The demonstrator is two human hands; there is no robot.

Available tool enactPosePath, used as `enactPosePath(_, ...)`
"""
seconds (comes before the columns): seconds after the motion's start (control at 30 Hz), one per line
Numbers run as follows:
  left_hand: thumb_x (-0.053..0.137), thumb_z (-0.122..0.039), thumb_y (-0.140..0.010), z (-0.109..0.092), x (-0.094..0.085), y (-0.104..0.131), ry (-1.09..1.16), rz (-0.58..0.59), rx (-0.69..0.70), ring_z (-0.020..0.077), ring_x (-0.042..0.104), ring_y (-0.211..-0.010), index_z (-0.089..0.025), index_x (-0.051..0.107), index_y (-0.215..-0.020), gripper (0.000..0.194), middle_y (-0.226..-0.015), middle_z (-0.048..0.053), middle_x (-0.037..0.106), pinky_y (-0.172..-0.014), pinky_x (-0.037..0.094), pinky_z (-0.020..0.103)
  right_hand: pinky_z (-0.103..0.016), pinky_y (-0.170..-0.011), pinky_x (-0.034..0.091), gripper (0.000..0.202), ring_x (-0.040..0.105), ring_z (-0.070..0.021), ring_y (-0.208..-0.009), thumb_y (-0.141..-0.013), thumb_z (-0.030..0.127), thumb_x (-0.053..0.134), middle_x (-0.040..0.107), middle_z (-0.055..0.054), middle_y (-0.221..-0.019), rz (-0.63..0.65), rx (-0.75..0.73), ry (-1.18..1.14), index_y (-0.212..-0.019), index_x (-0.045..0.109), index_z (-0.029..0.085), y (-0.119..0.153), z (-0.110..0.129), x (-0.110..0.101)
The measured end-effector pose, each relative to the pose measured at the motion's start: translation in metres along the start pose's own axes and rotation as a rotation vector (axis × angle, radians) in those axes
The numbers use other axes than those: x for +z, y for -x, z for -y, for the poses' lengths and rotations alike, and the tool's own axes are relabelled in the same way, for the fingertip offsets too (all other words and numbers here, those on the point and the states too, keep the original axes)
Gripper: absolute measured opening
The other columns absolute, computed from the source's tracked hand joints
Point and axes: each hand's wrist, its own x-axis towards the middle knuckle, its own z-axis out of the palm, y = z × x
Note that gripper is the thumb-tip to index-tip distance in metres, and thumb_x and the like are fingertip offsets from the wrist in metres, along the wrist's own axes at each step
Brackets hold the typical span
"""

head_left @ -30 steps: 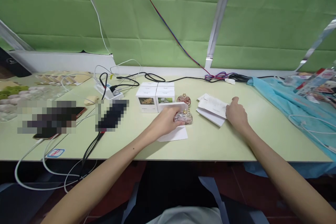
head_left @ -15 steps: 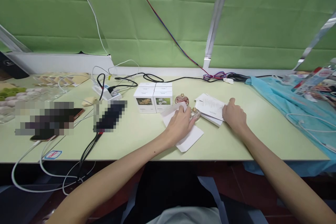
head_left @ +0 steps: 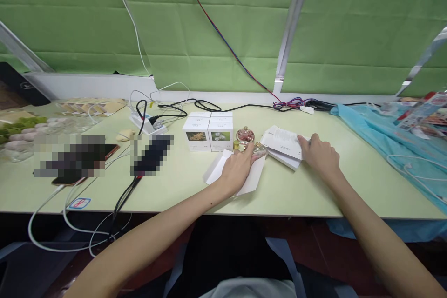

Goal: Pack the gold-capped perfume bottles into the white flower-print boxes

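Note:
My left hand (head_left: 238, 168) is closed over a folded white paper (head_left: 254, 179), which spreads out on both sides beneath it. Its fingertips are close to a small clear glass bottle (head_left: 259, 150) with a gold top; whether they grip the bottle too is hard to see. A round, pink-filled glass bottle (head_left: 245, 135) stands just behind, and a small gold cap (head_left: 236, 144) sits beside it. Over to the right, my right hand (head_left: 321, 157) pinches the edge of a printed white card (head_left: 282, 141) on top of a small white stack (head_left: 287, 160).
White boxes (head_left: 199, 142) with flower pictures stand left of the bottles. Farther left are a power strip (head_left: 146, 123), charging cables, and two partly blurred phones (head_left: 71, 178). A blue plastic sheet (head_left: 379, 135) covers the right side. Loose wires (head_left: 288, 102) run along the wall.
The folded paper has turned under my left hand, its left part now lower. The gold cap has come into sight. My right hand remains at the card's edge. The view has shifted slightly.

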Motion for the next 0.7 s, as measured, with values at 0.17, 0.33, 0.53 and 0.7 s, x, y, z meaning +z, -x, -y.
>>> enactPosePath(0.17, 0.024, -0.047, -0.107, 0.004, -0.001, -0.002, 0.003, 0.022, -0.004, 0.0345, 0.073, -0.092, -0.021, 0.04, -0.141, 0.046, -0.099, 0.017, 0.072, -0.074, 0.054, 0.038, -0.054, -0.088, 0.049, 0.065, 0.058, -0.0439, -0.115, -0.1, 0.061, 0.031, 0.054, -0.027, -0.124, -0.249, -0.037, -0.022, -0.135, 0.052, 0.011, 0.009, 0.004, -0.008)
enactPosePath(0.33, 0.03, -0.049, -0.105, 0.004, -0.005, 0.001, 0.016, 0.029, -0.036, 0.0365, 0.073, -0.095, -0.02, 0.028, -0.152, 0.055, -0.106, 0.02, 0.071, -0.074, 0.053, 0.039, -0.046, -0.096, 0.047, 0.056, 0.051, -0.0372, -0.122, -0.102, 0.053, 0.036, 0.05, -0.024, -0.129, -0.45, -0.334, -0.198, -0.139, 0.051, 0.014, 0.034, 0.031, -0.024)
enactPosePath(0.53, 0.028, -0.034, -0.104, 0.022, -0.005, 0.02, 0.241, 0.006, 0.022, 0.0298, 0.069, -0.079, -0.017, 0.021, -0.152, 0.051, -0.092, 0.013, 0.07, -0.067, 0.05, 0.034, -0.035, -0.078, 0.055, 0.048, 0.063, -0.0192, -0.08, -0.095, 0.059, 0.056, 0.06, -0.01, -0.129, 0.234, -0.894, -0.571, -0.13, 0.06, 0.027, 0.075, 0.055, -0.032)
enactPosePath(0.7, 0.043, -0.024, -0.095, 0.046, -0.01, 0.032, 0.486, 0.132, 0.034, 0.0233, 0.067, -0.079, -0.017, 0.027, -0.141, 0.049, -0.09, 0.009, 0.069, -0.066, 0.05, 0.029, -0.035, -0.081, 0.057, 0.081, 0.062, -0.0177, -0.087, -0.072, 0.048, 0.088, 0.048, -0.009, -0.145, 0.558, -1.184, -0.569, -0.142, 0.05, 0.032, 0.088, 0.055, -0.012)
